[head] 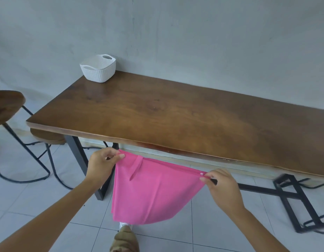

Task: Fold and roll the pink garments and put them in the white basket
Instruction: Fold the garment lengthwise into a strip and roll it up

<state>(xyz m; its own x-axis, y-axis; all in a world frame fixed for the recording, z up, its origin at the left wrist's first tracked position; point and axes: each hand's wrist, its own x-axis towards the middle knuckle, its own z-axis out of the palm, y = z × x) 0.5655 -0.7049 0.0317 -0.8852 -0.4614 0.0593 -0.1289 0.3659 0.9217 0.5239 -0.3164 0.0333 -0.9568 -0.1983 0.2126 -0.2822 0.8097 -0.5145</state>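
- Pink garment [150, 193] hangs in the air between the two hands. It is in front of the worktop [175, 113] edge and above the floor.
- The left hand [101, 166] pinches one top corner. The right hand [221, 186] pinches the other top corner, just beside a small white button [201, 173].
- The hands are held apart, so the top edge is tight and the cloth hangs flat. I think this gets it ready to lay down and fold.
- The white basket [98, 69] sits on the worktop, far past the left hand, by the wall. It looks ready for the rolled cloth.
- I count one pink garment, one basket, two hands, and two stools [6, 104] out past the left hand.
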